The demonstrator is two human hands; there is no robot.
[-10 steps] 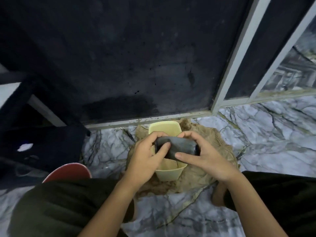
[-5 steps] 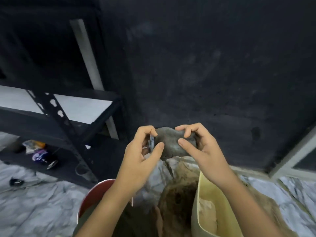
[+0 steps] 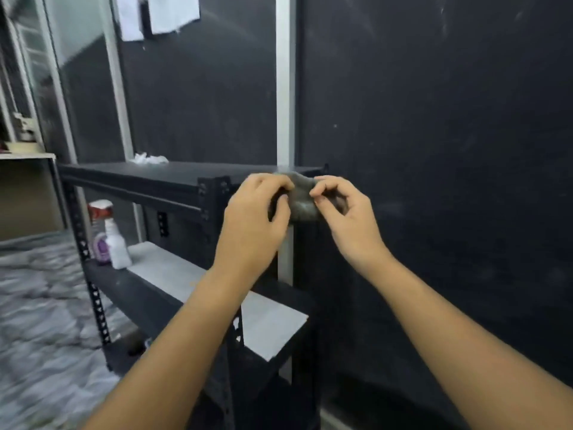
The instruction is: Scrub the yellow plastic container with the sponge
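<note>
A dark grey sponge (image 3: 302, 198) is held up in front of me at about the height of a black shelf top. My left hand (image 3: 259, 218) grips its left side with curled fingers. My right hand (image 3: 344, 212) pinches its right edge between thumb and fingertips. The yellow plastic container is out of the frame.
A black metal rack (image 3: 161, 184) stands left of my hands, with a white spray bottle (image 3: 113, 240) on its middle shelf and a white crumpled thing (image 3: 148, 158) on top. A dark wall with a pale vertical frame strip (image 3: 285, 88) fills the right. Marble floor (image 3: 40, 321) lies lower left.
My view has swung up and left, away from the floor; the yellow container and the brown cloth have dropped out of the frame. Both hands rose with the sponge, still holding it.
</note>
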